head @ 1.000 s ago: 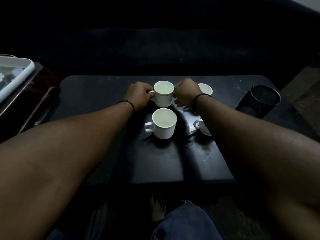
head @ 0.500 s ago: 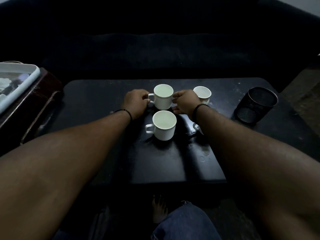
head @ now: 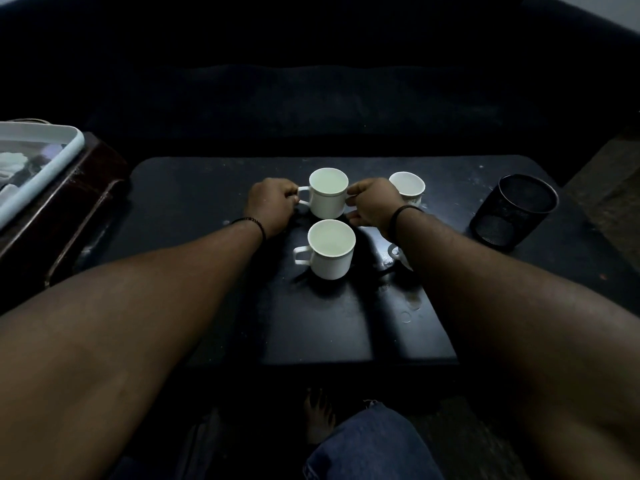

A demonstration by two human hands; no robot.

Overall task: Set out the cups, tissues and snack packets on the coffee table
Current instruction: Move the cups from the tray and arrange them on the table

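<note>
On the dark coffee table [head: 194,188] stand several white cups. The far middle cup [head: 327,194] sits between my hands. My left hand [head: 272,206] has its fingers curled at that cup's handle. My right hand [head: 372,204] grips the cup's right side with thumb and fingers. A second cup [head: 330,249] stands just in front, handle to the left. A third cup [head: 408,187] is behind my right hand. A fourth cup [head: 398,254] shows only as a sliver under my right forearm. No tissues or snack packets show on the table.
A black mesh holder [head: 512,211] stands at the table's right. A pale tray [head: 38,168] with items rests on a dark wooden stand at the left. A dark sofa runs behind the table. My knee in jeans [head: 370,445] and a bare foot lie below the front edge.
The far middle cup between my hands has shifted slightly away from the near cup. My right hand has opened round the cup's side more. The view has tilted a little.
</note>
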